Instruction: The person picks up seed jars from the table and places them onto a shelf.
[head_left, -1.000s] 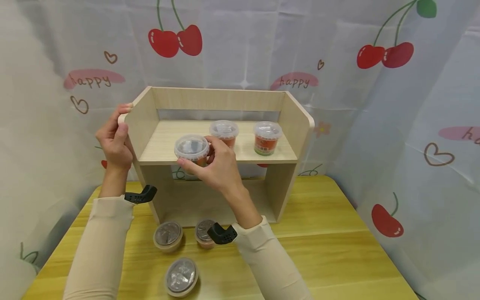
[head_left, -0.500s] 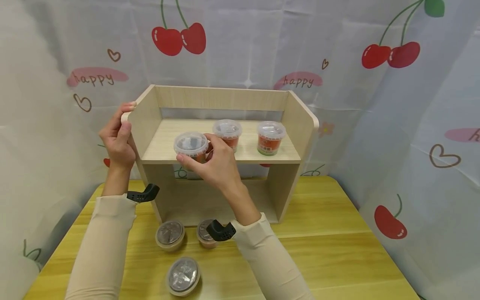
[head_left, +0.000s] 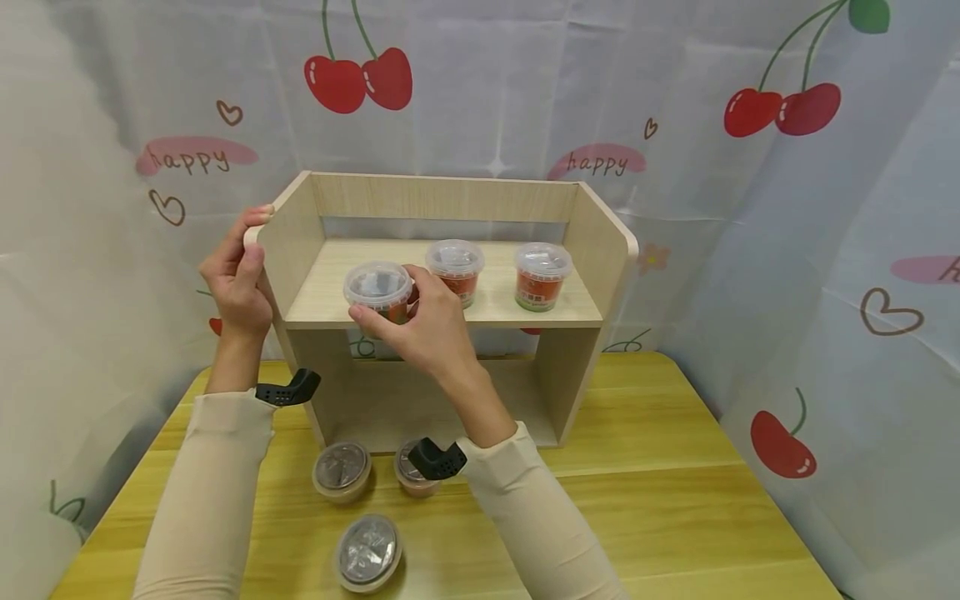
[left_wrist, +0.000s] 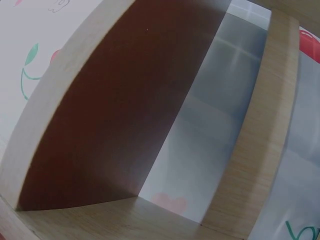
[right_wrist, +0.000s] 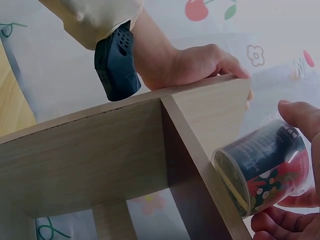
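Observation:
My left hand (head_left: 238, 279) grips the front top corner of the left side panel (head_left: 288, 258) of a pale wooden shelf unit. In the right wrist view, the left hand (right_wrist: 192, 67) also shows on that panel. My right hand (head_left: 431, 325) holds a clear-lidded plastic tub (head_left: 377, 285) between thumb and fingers, at the left front of the upper board. Dark print and a flowered label show on this tub (right_wrist: 265, 167) in the right wrist view; whether its base touches the board cannot be told. Two similar tubs with orange-red labels, one mid-board (head_left: 455, 265) and one farther right (head_left: 542, 279), stand upright.
Below, on the yellow wood-grain table (head_left: 660, 500), sit three lidded tubs: one at left (head_left: 342, 472), one partly behind the right wrist's black device (head_left: 408, 471), and one nearer (head_left: 368, 552). A cherry-printed cloth (head_left: 480, 83) hangs behind the shelf.
My right hand has shifted slightly left and back with the tub over the upper board's front edge. The left hand keeps its grip on the side panel; the head view has shifted a little.

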